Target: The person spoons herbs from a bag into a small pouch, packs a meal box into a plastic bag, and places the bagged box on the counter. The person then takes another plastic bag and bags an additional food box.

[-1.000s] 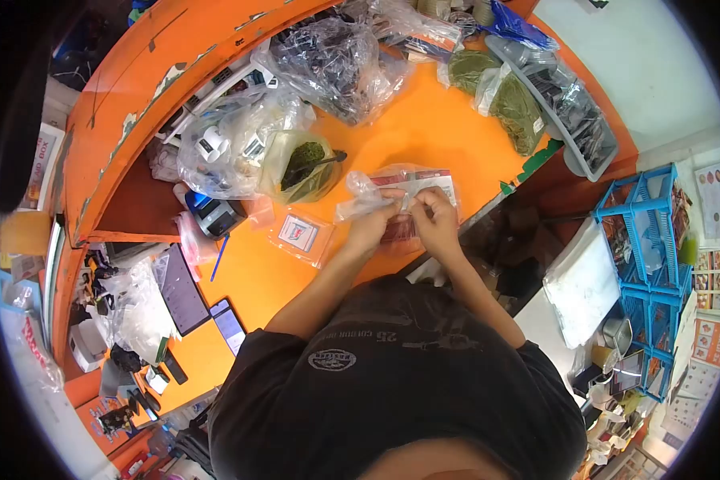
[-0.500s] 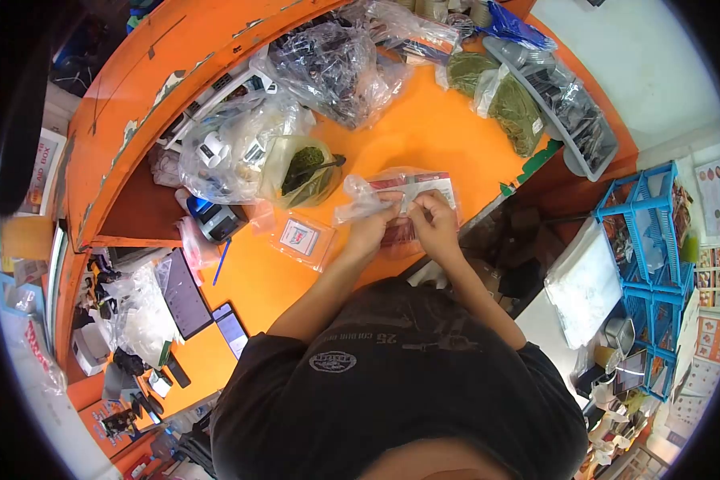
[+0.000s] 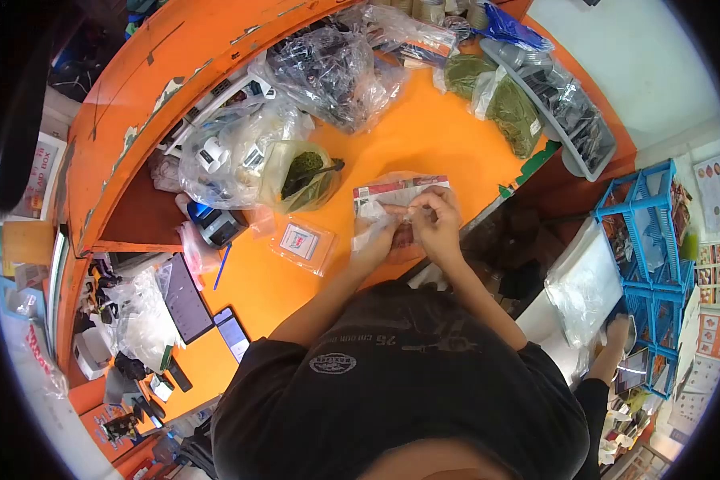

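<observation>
A clear plastic bag (image 3: pixel 366 236) lies in front of me on the orange table, with something dark red inside or beneath it. My left hand (image 3: pixel 376 244) is closed on the bag's gathered plastic. Close beside it, my right hand (image 3: pixel 438 220) pinches the bag too, the fingertips of both hands nearly meeting. A red and white printed packet or card (image 3: pixel 388 190) shows at the bag's far side, partly covered by the plastic and my fingers. To the left lies a flat clear packet with a white label (image 3: pixel 300 241).
An open bag of green dried herb (image 3: pixel 300 172) stands left of my hands, beside large clear bags (image 3: pixel 244 148). A phone (image 3: pixel 232 333), tablet (image 3: pixel 186 298) and blue pen (image 3: pixel 222 267) lie left. Another person's arm (image 3: pixel 612 350) reaches in at right, near blue racks (image 3: pixel 648 240).
The loose plastic that stuck out left of my hands has been drawn down and in, uncovering more of the red and white print. Another person's arm has appeared at the right.
</observation>
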{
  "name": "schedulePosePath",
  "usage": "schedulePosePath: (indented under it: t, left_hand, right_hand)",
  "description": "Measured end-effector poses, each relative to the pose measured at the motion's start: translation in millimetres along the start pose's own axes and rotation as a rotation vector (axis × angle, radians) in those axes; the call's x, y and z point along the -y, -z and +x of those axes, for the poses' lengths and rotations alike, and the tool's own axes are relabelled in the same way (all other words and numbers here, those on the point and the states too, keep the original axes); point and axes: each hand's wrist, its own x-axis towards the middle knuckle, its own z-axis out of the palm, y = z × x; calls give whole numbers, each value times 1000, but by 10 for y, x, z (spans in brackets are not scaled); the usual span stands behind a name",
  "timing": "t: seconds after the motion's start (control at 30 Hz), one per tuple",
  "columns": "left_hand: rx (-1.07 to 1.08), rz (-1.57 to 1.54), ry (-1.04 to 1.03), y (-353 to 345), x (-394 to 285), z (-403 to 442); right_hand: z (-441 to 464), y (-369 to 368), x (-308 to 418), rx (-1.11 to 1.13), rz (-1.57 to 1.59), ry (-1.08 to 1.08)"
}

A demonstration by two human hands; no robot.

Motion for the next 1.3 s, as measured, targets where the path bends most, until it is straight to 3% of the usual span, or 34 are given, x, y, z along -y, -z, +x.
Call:
schedulePosePath:
  t: [0.1,0.13,0.23,0.27,0.3,0.37,0.43,0.47,0.5,0.53,0.57,0.67,0.77,0.83,0.9,0.97,1.07,1.1,1.17,1.23,1.3]
  left_hand:
    - [-79,96,-49,-84,-112,-30]
    - [-74,46,21,-80,-141,-30]
    - [-3,31,207,-16,-141,-35]
    - [58,114,242,42,-42,19]
    - [114,195,263,91,30,121]
    - [90,335,-114,35,102,61]
    - [71,688,-429,-14,-217,-25]
    - [18,857,-587,-41,-375,-70]
    - [-113,1111,-678,-2,-380,-76]
    - [-114,1301,-678,42,-303,-48]
    - [-114,1488,-685,86,-227,-17]
    - [195,1448,-669,-23,-188,15]
    - [202,1080,-723,-139,-240,-59]
    - [131,796,-300,-367,-1139,-419]
    - [-23,520,-643,-299,-1293,-459]
    - [-277,1093,-1044,-254,-1690,-759]
    - [-497,1423,-1239,-94,-3079,-1556]
    - [-657,1176,-1239,-141,-3288,-1568]
    - [-972,1370,-1249,-30,-3812,-1532]
    - [-1155,1440,-924,59,-4212,-1374]
    - [-1253,1493,-924,526,-4451,-979]
  right_hand:
    - [45,53,134,6,-58,127]
    - [60,65,187,16,-74,163]
    - [51,186,-187,246,18,-44]
    - [134,356,-204,301,-245,85]
    - [168,390,-236,319,-283,118]
    - [110,358,-335,346,-344,207]
    - [150,430,-628,299,10,46]
    - [214,562,-514,156,57,-67]
    - [256,697,-414,16,235,-249]
    - [276,805,-704,-66,272,-151]
    - [275,862,-819,-186,249,-239]
    - [293,867,-680,-231,388,-472]
    - [357,872,-832,-212,437,-429]
    - [452,1029,-935,-206,431,-315]
    - [553,1111,-886,-231,434,-240]
    - [625,1185,-728,-281,442,-202]
    - [658,1187,-566,-164,437,-246]
    - [659,1166,-558,-116,444,-233]
    - [632,1045,-521,-6,402,-238]
    - [624,906,-522,122,447,-250]
    - [602,787,-462,213,447,-255]
